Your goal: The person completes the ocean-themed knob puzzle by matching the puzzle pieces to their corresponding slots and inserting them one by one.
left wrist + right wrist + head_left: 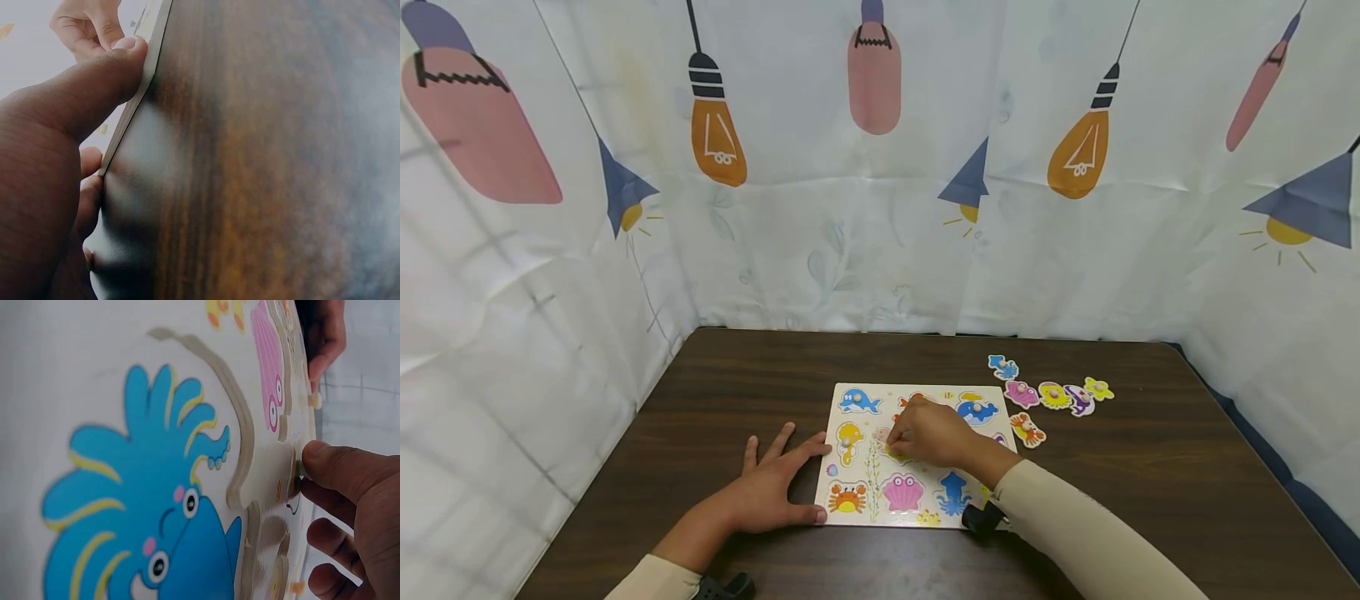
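A wooden sea-animal puzzle board lies flat on the table. Beside its left edge is my left hand, fingers spread, with thumb and index finger touching the edge. My right hand is over the board's middle, its thumb and index finger pinching a small puzzle piece, mostly hidden by the fingers. A knobbed yellow seahorse piece and a blue dolphin piece sit in the left part of the board, a blue whale piece at upper right. In the right wrist view, the printed blue octopus fills the foreground recess.
Right of the board lie several loose pieces: a blue one, a pink one, a round yellow one, a purple one, a yellow starfish and an orange crab. A patterned white curtain surrounds the dark table.
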`<state>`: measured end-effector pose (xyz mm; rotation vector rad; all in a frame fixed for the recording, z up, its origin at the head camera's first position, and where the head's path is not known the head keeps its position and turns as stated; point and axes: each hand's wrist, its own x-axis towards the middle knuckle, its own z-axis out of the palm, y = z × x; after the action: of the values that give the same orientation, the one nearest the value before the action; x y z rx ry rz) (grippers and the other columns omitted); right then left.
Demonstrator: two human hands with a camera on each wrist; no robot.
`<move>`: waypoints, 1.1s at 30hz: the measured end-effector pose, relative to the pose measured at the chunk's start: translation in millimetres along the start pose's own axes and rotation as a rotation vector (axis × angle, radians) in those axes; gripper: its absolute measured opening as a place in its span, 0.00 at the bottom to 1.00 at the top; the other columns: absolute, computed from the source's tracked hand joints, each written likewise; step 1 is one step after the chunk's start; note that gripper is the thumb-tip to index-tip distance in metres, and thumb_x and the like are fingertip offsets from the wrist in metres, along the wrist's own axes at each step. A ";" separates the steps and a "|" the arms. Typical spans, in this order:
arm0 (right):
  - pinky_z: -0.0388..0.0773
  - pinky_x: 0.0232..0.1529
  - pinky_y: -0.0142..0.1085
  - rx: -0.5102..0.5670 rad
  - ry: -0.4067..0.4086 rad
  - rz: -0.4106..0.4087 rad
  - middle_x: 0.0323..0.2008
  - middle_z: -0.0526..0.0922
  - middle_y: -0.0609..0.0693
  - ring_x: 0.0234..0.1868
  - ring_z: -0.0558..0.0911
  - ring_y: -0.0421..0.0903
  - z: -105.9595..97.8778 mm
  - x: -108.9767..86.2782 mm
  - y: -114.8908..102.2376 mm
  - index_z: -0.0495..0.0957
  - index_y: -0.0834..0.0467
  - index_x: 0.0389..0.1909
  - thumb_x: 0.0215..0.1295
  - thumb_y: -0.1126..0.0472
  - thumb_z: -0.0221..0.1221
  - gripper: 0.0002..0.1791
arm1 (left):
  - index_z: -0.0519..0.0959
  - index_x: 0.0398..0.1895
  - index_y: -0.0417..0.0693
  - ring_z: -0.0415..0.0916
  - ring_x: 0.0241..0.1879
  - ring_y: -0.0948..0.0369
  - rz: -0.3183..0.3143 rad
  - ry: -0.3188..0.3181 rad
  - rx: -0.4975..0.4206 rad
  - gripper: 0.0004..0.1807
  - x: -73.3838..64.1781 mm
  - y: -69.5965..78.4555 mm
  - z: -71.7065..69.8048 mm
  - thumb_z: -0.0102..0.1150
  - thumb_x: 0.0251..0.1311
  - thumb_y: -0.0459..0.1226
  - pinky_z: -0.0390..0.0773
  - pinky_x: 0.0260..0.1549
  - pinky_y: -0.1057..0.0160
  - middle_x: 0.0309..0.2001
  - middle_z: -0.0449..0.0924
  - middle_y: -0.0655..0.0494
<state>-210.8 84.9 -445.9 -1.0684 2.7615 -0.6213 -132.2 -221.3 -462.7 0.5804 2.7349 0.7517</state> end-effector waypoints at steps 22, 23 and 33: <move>0.78 0.42 0.37 -0.027 -0.013 0.171 0.36 0.80 0.34 0.41 0.75 0.38 -25.3 -35.0 22.9 0.89 0.43 0.33 0.62 0.53 0.72 0.01 | 0.65 0.76 0.68 0.32 0.80 0.42 -0.011 -0.011 0.003 0.49 3.3 -2.4 2.5 0.70 0.50 0.67 0.21 0.64 0.25 0.80 0.55 0.64; 0.78 0.42 0.38 -0.027 -0.005 0.182 0.36 0.80 0.34 0.41 0.75 0.38 -27.0 -37.8 25.5 0.89 0.42 0.32 0.62 0.53 0.72 0.02 | 0.65 0.76 0.68 0.32 0.80 0.42 -0.010 -0.011 0.002 0.49 3.4 -2.3 2.4 0.70 0.50 0.67 0.21 0.64 0.25 0.80 0.55 0.64; 0.79 0.42 0.37 -0.063 0.023 0.266 0.39 0.82 0.37 0.43 0.76 0.40 -40.8 -58.1 48.3 0.89 0.42 0.33 0.61 0.54 0.73 0.03 | 0.65 0.76 0.68 0.32 0.80 0.42 -0.007 -0.010 0.008 0.50 2.7 -5.6 2.8 0.70 0.49 0.69 0.21 0.64 0.25 0.80 0.54 0.63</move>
<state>-207.6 169.4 -431.1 -0.6885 2.8900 -0.5166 -135.4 -223.3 -468.3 0.5745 2.7302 0.7342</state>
